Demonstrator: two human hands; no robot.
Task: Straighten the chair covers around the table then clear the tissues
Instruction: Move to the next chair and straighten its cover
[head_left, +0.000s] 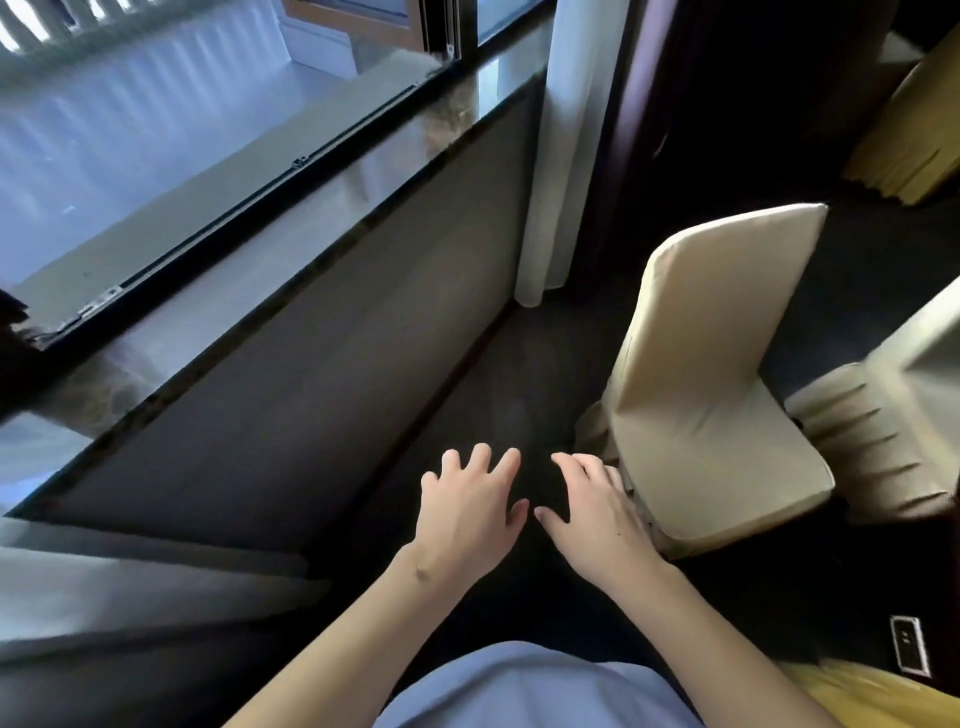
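A chair with a cream cover (696, 374) stands to the right, its back towards the window side. My left hand (467, 509) hovers over the dark floor with fingers spread, holding nothing. Beside it, my right hand (597, 514) is also open, its fingers just at the lower left skirt of the cream chair cover. A table with a pale pleated skirt (862, 431) shows at the right edge. No tissues are visible.
A long window with a dark marble sill (291, 270) runs along the left. A white curtain (550, 156) hangs at the far end. Yellow fabric (914, 130) shows at the top right and more yellow at the bottom right. A floor socket plate (909, 647) lies at right.
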